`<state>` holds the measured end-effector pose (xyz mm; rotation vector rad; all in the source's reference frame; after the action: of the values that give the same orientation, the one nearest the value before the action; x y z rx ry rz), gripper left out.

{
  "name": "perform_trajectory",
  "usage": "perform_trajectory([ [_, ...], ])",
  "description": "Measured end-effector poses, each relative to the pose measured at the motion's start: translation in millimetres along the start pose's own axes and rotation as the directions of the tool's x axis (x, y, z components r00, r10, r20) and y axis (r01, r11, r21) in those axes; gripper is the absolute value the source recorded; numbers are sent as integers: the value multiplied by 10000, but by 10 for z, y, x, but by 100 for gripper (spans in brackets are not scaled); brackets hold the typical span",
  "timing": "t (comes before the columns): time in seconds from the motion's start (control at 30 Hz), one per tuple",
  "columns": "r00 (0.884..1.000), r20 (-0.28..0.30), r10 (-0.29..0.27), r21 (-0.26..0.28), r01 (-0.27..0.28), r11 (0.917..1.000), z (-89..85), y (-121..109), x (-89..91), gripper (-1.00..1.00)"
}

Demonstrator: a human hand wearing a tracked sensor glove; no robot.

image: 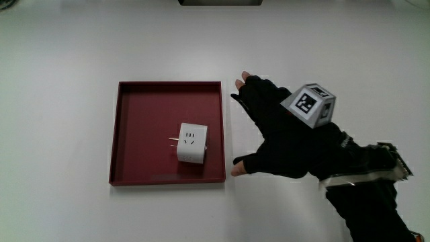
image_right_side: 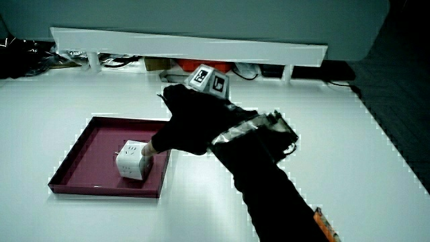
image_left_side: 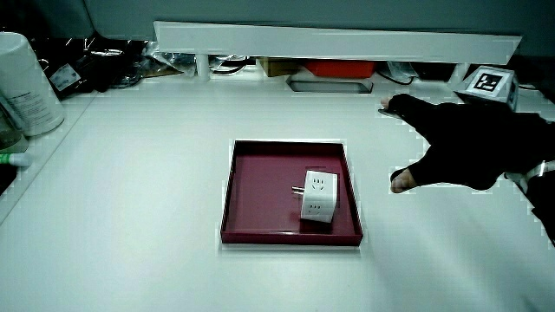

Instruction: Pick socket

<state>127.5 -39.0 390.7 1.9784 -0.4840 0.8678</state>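
Note:
A white cube-shaped socket (image: 191, 142) lies in a shallow dark red tray (image: 141, 114), in the tray's part nearest the person, with metal prongs sticking out of one side. Both side views show the socket (image_left_side: 318, 197) (image_right_side: 132, 160) in the tray (image_left_side: 260, 186) (image_right_side: 87, 148). The gloved hand (image: 282, 131) hovers beside the tray, over the bare table, fingers spread and relaxed, holding nothing. Its thumb tip points toward the tray's edge close to the socket. The hand (image_left_side: 460, 147) (image_right_side: 191, 124) carries a patterned cube (image: 309, 104) on its back.
A low white partition (image_left_side: 338, 39) (image_right_side: 188, 44) runs along the table's edge farthest from the person, with cables and small items under it. A white cylindrical container (image_left_side: 26, 82) stands near a table corner.

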Motion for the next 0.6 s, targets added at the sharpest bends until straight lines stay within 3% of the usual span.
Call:
perform_trajectory([
  [0.03,9996,-96,272,53,-272,9996,-18,47,21,0],
  [0.1,10000,-98,18,-99,-19,9999,-50,126,41,0],
  [0.13,9994,-94,337,-100,-338,9994,-74,179,61,0],
  [0.27,9998,-69,202,-263,-204,9994,-160,329,73,0],
  [0.33,9988,5,484,-298,-483,9984,-218,434,113,0],
  [0.43,9989,206,414,-379,-406,9985,-296,551,142,0],
  [0.47,9985,157,526,-355,-520,9980,-327,599,162,0],
  [0.5,9932,1017,567,371,-607,9975,-328,599,119,0],
  [0.6,9943,961,462,251,-488,9985,-407,694,146,0],
])
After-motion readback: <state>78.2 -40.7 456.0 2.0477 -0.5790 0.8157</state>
